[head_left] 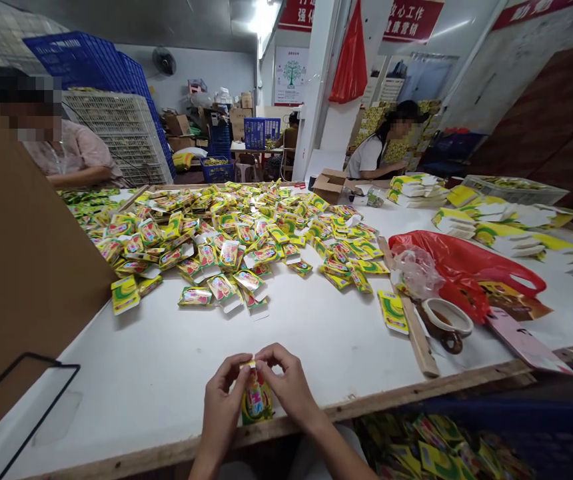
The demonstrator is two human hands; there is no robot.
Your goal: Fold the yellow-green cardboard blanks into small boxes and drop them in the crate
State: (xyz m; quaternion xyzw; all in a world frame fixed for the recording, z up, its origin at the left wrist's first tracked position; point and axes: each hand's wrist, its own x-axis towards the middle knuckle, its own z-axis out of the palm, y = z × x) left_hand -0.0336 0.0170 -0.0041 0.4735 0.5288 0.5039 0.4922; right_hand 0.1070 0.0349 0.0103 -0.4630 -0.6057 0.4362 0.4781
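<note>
Carton pinched by left hand and right hand, table's near edge.
It could be creased by overpressing.

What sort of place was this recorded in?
Probably a small packing workshop: a heap of small yellow-and-green printed cardboard boxes lies on the white-topped worktable, blue plastic crates are stacked behind, and a person in a white top is across the table.
</note>
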